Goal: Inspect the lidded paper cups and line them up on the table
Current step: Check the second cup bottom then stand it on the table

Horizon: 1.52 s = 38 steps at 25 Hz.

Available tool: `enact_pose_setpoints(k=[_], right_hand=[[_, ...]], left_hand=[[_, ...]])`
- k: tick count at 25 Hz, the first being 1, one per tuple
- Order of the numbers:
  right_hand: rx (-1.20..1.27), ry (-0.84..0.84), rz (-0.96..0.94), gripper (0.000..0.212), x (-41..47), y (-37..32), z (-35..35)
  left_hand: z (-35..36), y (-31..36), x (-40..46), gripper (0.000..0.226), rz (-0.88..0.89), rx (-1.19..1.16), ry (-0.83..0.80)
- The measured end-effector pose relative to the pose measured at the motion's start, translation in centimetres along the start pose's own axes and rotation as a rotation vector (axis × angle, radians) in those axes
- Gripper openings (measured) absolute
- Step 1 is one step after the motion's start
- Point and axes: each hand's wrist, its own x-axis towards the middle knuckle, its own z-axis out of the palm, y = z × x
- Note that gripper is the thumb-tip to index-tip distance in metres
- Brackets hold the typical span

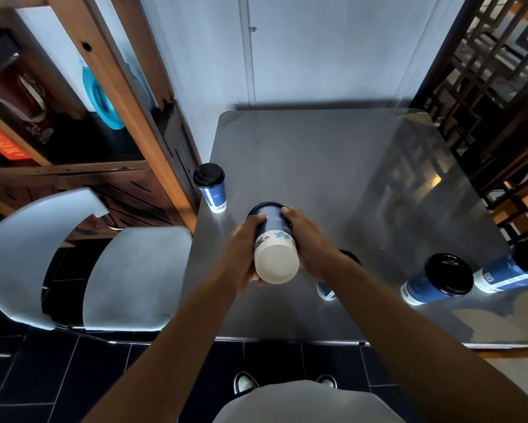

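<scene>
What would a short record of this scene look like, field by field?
held cup: blue paper cup, tipped so its white base faces the camera
left hand: grips the cup's side
right hand: grips the other side
cup by left edge: upright, black lid on
cups at right: two lidded; another partly hidden behind the right arm
surface: grey table

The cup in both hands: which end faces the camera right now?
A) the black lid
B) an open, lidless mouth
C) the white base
C: the held cup is tipped so its plain white base points toward the camera, with the left hand and right hand gripping its sides and the lidded end pointing away.
</scene>
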Motion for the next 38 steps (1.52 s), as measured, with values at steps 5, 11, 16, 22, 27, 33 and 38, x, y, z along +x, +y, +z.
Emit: enact_pose_setpoints(k=[5,11,16,22,27,33,38], right_hand=[[-0.046,-0.004,-0.013,0.048,0.2,-0.1,-0.3],[-0.217,-0.005,-0.059,0.077,0.7,-0.5,-0.5],[-0.037,0.034,0.016,0.081,0.9,0.1,-0.2],[-0.090,0.045,-0.039,0.060,0.8,-0.5,0.1],[-0.358,0.055,-0.114,0.031,0.4,-0.9,-0.1],[-0.102,0.079,-0.018,0.050,0.0,-0.4,0.2],[-0.095,0.061,-0.022,0.067,0.2,-0.4,0.6]], left_hand=[[-0.3,0.0,-0.3,0.058,-0.033,0.071,0.004],[-1.0,0.4,0.0,0.090,0.001,0.247,-0.042],[-0.7,0.9,-0.8,0.055,0.008,0.017,-0.076],[-1.2,0.9,-0.8,0.086,-0.070,0.120,-0.102],[-1.3,1.1,0.0,0.087,-0.039,0.260,-0.073],[-0.5,1.4,-1.1,0.045,-0.026,0.002,-0.118],[-0.2,1.2,-1.3,0.045,-0.072,0.047,-0.062]])
